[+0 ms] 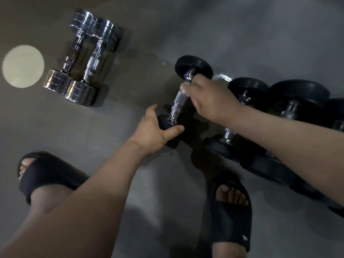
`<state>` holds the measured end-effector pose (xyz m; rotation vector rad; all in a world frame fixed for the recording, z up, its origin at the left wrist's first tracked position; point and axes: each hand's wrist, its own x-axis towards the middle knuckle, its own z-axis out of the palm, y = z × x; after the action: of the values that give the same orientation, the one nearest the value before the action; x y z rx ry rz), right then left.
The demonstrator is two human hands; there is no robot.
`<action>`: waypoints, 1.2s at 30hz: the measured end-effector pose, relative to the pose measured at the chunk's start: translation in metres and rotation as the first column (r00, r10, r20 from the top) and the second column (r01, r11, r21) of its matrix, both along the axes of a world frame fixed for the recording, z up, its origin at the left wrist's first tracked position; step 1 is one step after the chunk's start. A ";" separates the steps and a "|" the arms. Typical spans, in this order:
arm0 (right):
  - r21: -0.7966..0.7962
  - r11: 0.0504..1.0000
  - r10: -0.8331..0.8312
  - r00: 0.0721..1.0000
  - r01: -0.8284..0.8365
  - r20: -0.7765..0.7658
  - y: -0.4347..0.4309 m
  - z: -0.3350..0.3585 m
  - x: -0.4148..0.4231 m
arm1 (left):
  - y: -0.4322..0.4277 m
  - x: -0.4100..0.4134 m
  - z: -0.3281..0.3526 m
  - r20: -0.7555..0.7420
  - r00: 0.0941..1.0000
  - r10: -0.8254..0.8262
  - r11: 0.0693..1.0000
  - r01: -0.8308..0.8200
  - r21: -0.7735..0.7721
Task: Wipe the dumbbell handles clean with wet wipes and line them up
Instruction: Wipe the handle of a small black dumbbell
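On the grey floor (149,34) I see the left hand (154,129) gripping the near head of the black-ended, chrome-handled dumbbell (177,103), while the right hand (210,97) clasps its handle, hiding most of a white wet wipe (184,89).

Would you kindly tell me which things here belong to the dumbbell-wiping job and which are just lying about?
Job: black dumbbell held by left hand; white wipe in right hand on its handle; two chrome dumbbells; other black dumbbells.
Not the job: pale round patch on floor; worn black slippers.
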<state>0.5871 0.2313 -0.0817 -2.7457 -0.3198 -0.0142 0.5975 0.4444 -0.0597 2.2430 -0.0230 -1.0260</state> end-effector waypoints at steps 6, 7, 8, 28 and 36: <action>0.079 0.994 0.074 0.997 -0.073 -0.017 0.018 0.000 -0.013 | 0.001 0.002 0.002 -0.001 1.000 -0.003 1.000 0.003 0.000; 0.060 0.991 0.123 0.992 -0.122 -0.011 0.016 0.002 -0.014 | 0.001 0.002 0.002 -0.003 1.000 -0.004 1.000 0.004 -0.001; 0.032 0.992 0.122 0.992 -0.122 -0.002 0.013 0.003 -0.011 | 0.001 0.002 0.002 -0.004 1.000 -0.002 1.000 0.002 -0.003; 0.111 0.994 0.014 1.000 -0.015 0.007 0.011 -0.005 0.001 | 0.001 0.002 0.005 -0.012 1.000 0.011 1.000 -0.011 -0.013; 0.071 0.996 0.056 0.998 -0.055 -0.010 0.009 0.003 0.000 | 0.001 0.003 0.006 -0.025 0.999 0.022 0.999 -0.023 -0.035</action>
<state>0.5875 0.2408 -0.0786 -2.6648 -0.3843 0.0049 0.6009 0.4457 -0.0542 2.1940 -0.0049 -1.0327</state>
